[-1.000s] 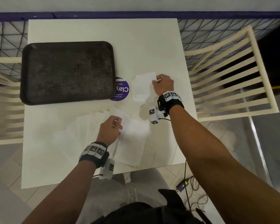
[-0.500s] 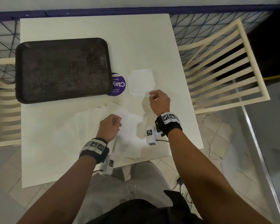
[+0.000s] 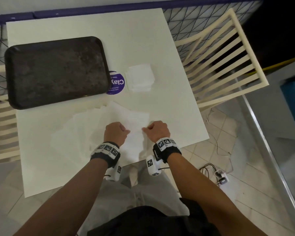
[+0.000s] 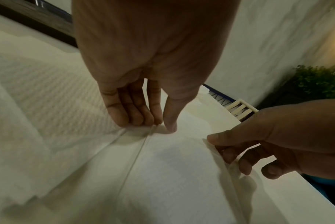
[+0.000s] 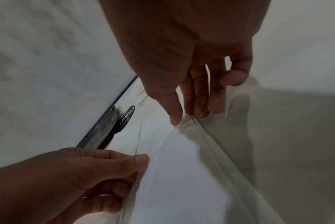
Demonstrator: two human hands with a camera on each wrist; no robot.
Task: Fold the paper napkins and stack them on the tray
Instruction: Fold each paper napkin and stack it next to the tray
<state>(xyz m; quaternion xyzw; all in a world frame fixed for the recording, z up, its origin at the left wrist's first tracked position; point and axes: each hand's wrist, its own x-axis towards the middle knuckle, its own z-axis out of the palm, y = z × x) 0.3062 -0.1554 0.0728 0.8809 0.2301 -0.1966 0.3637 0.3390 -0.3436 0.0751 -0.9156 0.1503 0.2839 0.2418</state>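
Both hands are working at the lower centre of the head view, on the top napkin (image 3: 134,123) of a fanned spread of unfolded napkins (image 3: 85,132) lying on the white table (image 3: 92,40). The left hand (image 3: 115,132) is pinching the napkin's left edge between thumb and curled fingers (image 4: 136,112). The right hand (image 3: 157,131) is pinching the opposite edge, thumb above and fingers (image 5: 201,104) curled beneath, with that edge lifting slightly off the table.

Step in hand, as judged: the taking up of a fresh napkin for its first fold. A small pile of folded napkins (image 3: 140,80) is lying at centre frame, just right of a round purple sticker (image 3: 117,82); the dark tray (image 3: 54,70), at upper left, is holding nothing. The task is therefore appearing to be at an early stage, with folding under way and no stacking on the tray yet done.

The next move is calling for one pinched edge to be carried across to meet the other, corners aligned, and the crease pressed flat. The sheet is thin and limp, so a light, even pull is advisable, and the sheets beneath may drag along with it.

Writing: the sticker, partly covered by the tray, is showing the letters "Clay" upside down to the viewer; its smaller print is too fine to read.
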